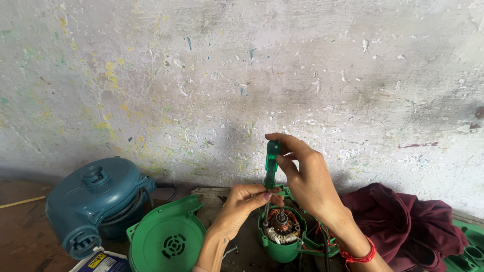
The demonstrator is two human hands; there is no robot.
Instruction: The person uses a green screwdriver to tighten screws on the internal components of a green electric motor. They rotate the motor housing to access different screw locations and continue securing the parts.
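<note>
Gripping the green screwdriver (271, 170) by its handle, the right hand (307, 177) holds it upright over the green motor housing (281, 232). The left hand (242, 204) fingers pinch its shaft. A green cover (166, 241) lies just left.

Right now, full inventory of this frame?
Screwdriver: 1, green handle, upright over the motor, held by both hands.
Motor housing: 1, green, open top showing copper windings, bottom centre.
Fan cover: 1, green, round with centre grille, left of the motor.
Blower: 1, blue-grey, far left by the wall.
Box: 1, blue, white and yellow, bottom left edge.
Cloth: 1, maroon, right.
Green part: 1, far right edge.
Wall: 1, whitish, paint-flecked.
Left hand: pinches the screwdriver shaft.
Right hand: grips the handle; red wrist thread.
</note>
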